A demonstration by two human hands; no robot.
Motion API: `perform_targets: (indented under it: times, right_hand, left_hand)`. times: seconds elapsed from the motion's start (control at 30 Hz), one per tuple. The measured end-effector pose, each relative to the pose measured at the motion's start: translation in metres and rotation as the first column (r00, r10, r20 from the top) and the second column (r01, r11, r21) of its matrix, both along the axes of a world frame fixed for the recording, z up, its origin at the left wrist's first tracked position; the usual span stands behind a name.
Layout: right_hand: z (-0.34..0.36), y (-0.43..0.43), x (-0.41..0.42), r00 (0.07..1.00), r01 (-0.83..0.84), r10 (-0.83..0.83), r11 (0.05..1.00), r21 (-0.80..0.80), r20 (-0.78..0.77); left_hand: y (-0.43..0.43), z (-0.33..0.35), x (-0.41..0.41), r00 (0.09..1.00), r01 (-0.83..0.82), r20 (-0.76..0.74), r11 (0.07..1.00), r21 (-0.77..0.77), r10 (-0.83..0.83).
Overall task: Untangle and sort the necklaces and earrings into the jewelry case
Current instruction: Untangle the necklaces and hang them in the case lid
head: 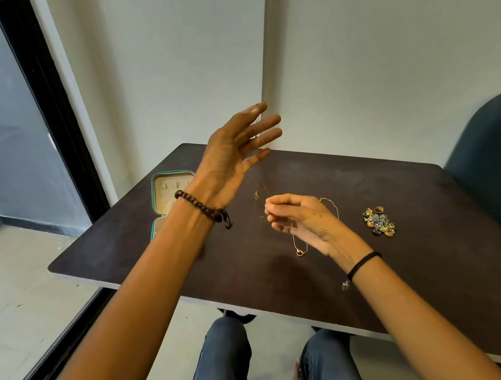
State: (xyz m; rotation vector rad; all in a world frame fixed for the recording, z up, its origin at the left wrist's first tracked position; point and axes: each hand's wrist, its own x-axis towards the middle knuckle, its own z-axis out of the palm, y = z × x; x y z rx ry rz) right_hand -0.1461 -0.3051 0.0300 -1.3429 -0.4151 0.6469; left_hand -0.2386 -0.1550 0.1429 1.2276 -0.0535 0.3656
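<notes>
Fine chain (257, 194) drapes from the open-fingered left hand (232, 157), at 11 o'clock of the pinching right hand (304, 224); draw apart slowly.

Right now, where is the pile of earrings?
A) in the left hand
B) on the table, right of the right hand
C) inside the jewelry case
B: the earring pile lies on the table to the right of the right hand, which pinches a necklace chain, apart from the jewelry case.
</notes>
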Motion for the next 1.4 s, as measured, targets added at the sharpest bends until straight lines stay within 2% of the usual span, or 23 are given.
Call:
perform_targets:
  times: [0.27, 0.4, 0.5, 0.7, 0.9, 1.03, 1.13, 1.27, 1.4]
  right_hand:
    - [0.001, -0.013, -0.003, 0.997, 0.051, -0.053, 0.998, -0.039, -0.047]
    - [0.018, -0.020, -0.006, 0.983, 0.093, -0.067, 0.985, -0.148, 0.174]
    - [0.037, -0.019, -0.006, 0.939, 0.114, -0.046, 0.977, -0.181, 0.341]
    - [0.074, -0.013, 0.002, 0.863, 0.093, -0.009, 0.985, -0.142, 0.506]
    - [0.083, -0.012, 0.012, 0.780, 0.185, -0.056, 0.972, -0.145, 0.623]
    - [0.077, -0.014, 0.013, 0.779, 0.241, -0.130, 0.965, -0.102, 0.613]
    - [0.070, -0.014, 0.011, 0.805, 0.266, -0.184, 0.962, -0.066, 0.564]
    - [0.063, -0.016, 0.007, 0.884, 0.227, -0.204, 0.974, -0.007, 0.420]
    - [0.060, -0.017, 0.007, 0.959, 0.155, -0.159, 0.987, 0.035, 0.234]
  left_hand:
    - [0.007, -0.005, 0.005, 0.994, -0.107, 0.014, 0.994, -0.031, 0.107]
    - [0.010, -0.017, 0.014, 0.987, -0.154, -0.030, 0.986, 0.067, 0.157]
    - [0.010, -0.030, 0.023, 0.986, -0.125, -0.091, 0.985, 0.122, 0.136]
    - [-0.001, -0.055, 0.035, 0.975, -0.028, -0.207, 0.968, 0.250, 0.082]
    - [-0.010, -0.053, 0.034, 0.961, 0.044, -0.272, 0.950, 0.309, 0.044]
    - [-0.013, -0.051, 0.033, 0.945, 0.106, -0.326, 0.922, 0.373, 0.023]
    - [-0.013, -0.049, 0.032, 0.938, 0.104, -0.346, 0.931, 0.349, 0.025]
    - [-0.011, -0.046, 0.029, 0.926, 0.164, -0.370, 0.964, 0.211, -0.076]
    - [-0.009, -0.043, 0.026, 0.927, 0.166, -0.362, 0.974, 0.155, -0.100]
